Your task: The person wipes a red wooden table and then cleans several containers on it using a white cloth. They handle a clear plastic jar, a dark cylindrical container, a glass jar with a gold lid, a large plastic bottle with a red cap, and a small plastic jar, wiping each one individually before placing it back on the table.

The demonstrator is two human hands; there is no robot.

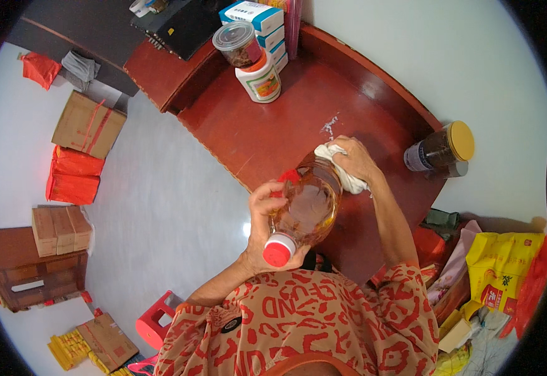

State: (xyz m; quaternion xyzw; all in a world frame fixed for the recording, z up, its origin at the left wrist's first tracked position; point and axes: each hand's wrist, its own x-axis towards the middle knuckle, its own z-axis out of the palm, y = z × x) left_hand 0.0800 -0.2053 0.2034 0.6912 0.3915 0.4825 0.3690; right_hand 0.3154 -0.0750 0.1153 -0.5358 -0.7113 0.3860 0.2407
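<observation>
My left hand (266, 221) grips a large clear plastic bottle (311, 204) of amber liquid near its neck. The bottle is tilted, with its red-and-white cap (278, 251) towards my chest and a red handle (288, 178) on its side. At the bottle's far end, my right hand (353, 157) holds a bunched white cloth (348, 176) against it. Below them lies a dark red wooden tabletop (297, 127). White specks (330, 124) mark the wood just beyond my right hand.
A white jar (261, 84) bears a clear lidded tub (238, 44), next to stacked boxes (266, 23). A yellow-lidded jar (442, 145) stands at the right by the wall. Cartons (90, 124) line the left side. A red stool (156, 322) and a yellow bag (501, 268) are near me.
</observation>
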